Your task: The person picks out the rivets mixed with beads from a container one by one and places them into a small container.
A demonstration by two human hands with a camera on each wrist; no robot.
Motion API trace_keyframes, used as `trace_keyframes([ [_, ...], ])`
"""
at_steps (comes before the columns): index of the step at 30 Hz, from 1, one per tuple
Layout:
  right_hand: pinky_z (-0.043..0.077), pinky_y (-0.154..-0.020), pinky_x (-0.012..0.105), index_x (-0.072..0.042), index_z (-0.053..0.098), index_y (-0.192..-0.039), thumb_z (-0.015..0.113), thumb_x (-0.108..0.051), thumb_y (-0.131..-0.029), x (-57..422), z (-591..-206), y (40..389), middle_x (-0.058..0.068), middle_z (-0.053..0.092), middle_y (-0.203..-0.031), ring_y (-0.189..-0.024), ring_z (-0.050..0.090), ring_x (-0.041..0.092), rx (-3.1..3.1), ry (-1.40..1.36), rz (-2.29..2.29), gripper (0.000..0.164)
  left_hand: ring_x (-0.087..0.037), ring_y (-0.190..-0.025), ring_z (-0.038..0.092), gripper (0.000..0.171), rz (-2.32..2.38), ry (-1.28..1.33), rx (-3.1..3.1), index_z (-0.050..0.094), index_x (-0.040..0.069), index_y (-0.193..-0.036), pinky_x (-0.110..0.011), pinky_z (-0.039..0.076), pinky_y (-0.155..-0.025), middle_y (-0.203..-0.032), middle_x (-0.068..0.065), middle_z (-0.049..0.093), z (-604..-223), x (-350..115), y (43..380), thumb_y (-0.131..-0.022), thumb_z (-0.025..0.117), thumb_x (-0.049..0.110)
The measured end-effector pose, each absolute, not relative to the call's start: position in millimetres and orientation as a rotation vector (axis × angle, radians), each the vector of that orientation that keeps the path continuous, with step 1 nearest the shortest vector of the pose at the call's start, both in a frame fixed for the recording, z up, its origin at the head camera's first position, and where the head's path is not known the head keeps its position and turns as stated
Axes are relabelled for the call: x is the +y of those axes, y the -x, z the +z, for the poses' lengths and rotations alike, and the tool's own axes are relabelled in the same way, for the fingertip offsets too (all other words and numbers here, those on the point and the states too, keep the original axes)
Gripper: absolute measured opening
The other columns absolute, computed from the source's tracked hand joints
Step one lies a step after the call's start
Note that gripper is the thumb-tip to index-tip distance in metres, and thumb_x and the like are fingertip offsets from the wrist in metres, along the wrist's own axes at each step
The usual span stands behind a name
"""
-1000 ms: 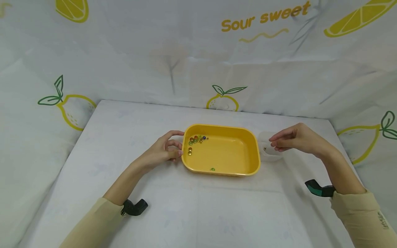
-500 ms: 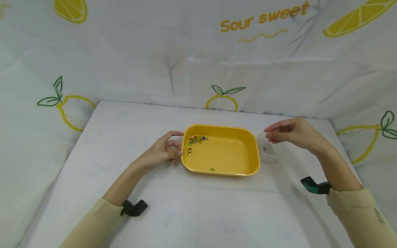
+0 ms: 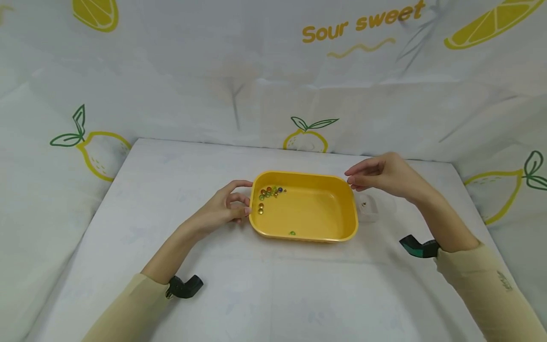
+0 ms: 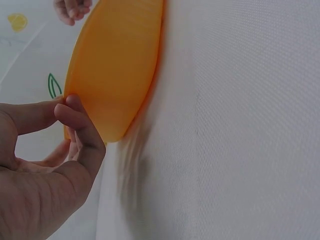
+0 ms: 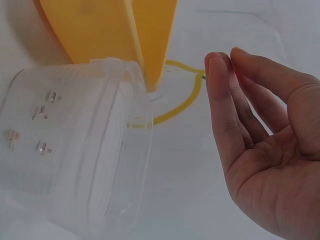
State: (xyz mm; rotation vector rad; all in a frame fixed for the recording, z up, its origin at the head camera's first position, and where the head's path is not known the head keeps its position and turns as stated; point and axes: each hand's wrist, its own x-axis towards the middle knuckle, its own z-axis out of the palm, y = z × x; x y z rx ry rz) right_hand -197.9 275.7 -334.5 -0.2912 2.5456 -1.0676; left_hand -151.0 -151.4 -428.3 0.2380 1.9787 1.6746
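My left hand [image 3: 228,204] grips the left rim of a yellow tray [image 3: 305,237], its thumb and fingers bent over the edge in the left wrist view. Inside the tray, marbles [image 3: 268,191] of several colours gather at the back left. Two amber ones [image 3: 261,208] sit below them, and a green one [image 3: 292,233] lies by the front wall. My right hand [image 3: 384,176] hovers at the tray's back right corner. Its fingers reach out fairly straight, with nothing visible between the tips. Beneath it stands a clear plastic tub [image 5: 107,150] with several tiny pieces [image 5: 42,147] inside.
The tub is right against the tray's right side in the head view. A white cloth covers the table [image 3: 273,294], and a lemon-print curtain [image 3: 192,71] hangs behind it. Each wrist carries a black camera mount [image 3: 184,287].
My right hand has moved left and away from me, from over the clear tub to the tray's back right corner. The left hand and the tray have stayed put.
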Motion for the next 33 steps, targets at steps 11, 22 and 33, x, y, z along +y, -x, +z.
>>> trace_keyframes([
  [11,0.067,-0.085,0.032,-0.003,0.080,-0.122,0.081,-0.022,-0.099,244,-332,209,0.016,0.084,-0.110,-0.094,0.083,0.022,2.487,0.401,-1.092,0.030,-0.025,-0.088,0.063,0.069,1.671,-0.240,1.975,0.038,0.019,-0.162,-0.029,0.057,-0.079,-0.120,-0.011,0.063,-430,-151,152,-0.102,0.070,0.009],
  [22,0.068,-0.086,0.038,0.004,0.079,-0.120,0.078,-0.008,-0.099,219,-339,219,0.024,0.081,-0.112,-0.091,0.083,0.025,2.418,0.502,-1.099,0.024,-0.027,-0.087,0.063,0.069,1.668,-0.220,1.973,0.039,0.022,-0.161,-0.029,0.056,-0.078,-0.120,-0.010,0.063,-429,-151,152,-0.101,0.070,0.009],
  [33,0.068,-0.083,0.042,0.006,0.079,-0.116,0.079,-0.007,-0.098,199,-349,230,0.024,0.081,-0.105,-0.092,0.082,0.036,2.376,0.569,-1.090,0.022,-0.027,-0.088,0.062,0.069,1.666,-0.213,1.978,0.038,0.021,-0.161,-0.029,0.057,-0.078,-0.120,-0.011,0.063,-429,-150,152,-0.101,0.069,0.007],
])
